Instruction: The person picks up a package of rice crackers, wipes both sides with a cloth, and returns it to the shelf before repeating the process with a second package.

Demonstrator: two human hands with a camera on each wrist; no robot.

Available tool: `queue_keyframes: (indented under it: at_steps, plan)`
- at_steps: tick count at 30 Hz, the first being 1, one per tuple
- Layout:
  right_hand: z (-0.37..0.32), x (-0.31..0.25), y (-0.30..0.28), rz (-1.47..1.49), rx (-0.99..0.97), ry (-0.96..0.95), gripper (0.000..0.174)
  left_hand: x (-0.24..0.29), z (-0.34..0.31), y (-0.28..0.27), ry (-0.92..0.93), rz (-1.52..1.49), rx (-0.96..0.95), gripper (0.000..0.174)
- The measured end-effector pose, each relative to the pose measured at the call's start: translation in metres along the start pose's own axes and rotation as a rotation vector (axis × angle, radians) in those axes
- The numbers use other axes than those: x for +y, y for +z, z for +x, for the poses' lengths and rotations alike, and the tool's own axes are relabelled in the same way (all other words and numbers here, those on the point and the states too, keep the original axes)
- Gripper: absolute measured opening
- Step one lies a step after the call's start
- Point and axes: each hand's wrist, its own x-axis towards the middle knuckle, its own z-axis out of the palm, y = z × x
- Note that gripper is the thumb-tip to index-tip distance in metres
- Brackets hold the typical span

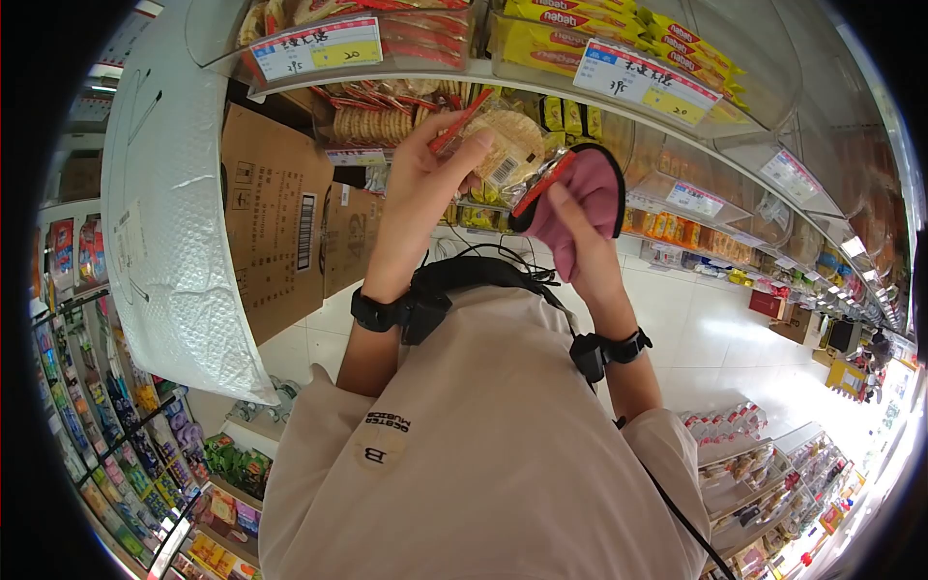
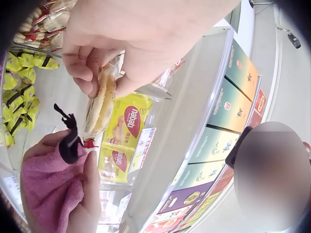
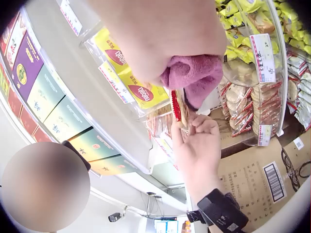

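My left hand (image 1: 432,174) grips a clear packet of round, pale crackers (image 1: 514,145) by one side, thumb across its face. Red strips mark the ends of the wrapper, and a barcode label faces up. My right hand (image 1: 588,249) holds a pink cloth with black edging (image 1: 592,184) and pinches the packet's other red end between thumb and cloth. In the left wrist view the packet (image 2: 102,104) appears edge-on, with the cloth (image 2: 53,189) bunched in the right hand. The cloth hides most of the right fingers in the right wrist view.
Clear shelf bins run in front of me, with stacked crackers (image 1: 372,126) and yellow nabati packs (image 1: 570,24). Price tags (image 1: 648,82) line the bin fronts. Cardboard boxes (image 1: 275,217) and a silvery padded sheet (image 1: 174,232) stand at left. Boxed goods (image 2: 228,102) line another shelf.
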Motion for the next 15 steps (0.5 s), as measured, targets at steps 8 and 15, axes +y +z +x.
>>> queue_keyframes:
  at_steps: [8,15]
  plan:
    - [0.011,-0.012,0.002,-0.567,0.205,-0.132,0.036,-0.012,-0.004,0.011,-0.041,-0.206,-0.011,0.032]
    - [0.013,0.017,0.036,-1.177,-0.244,-0.88,0.068,-0.01,-0.006,0.024,-0.183,-0.455,0.027,0.045]
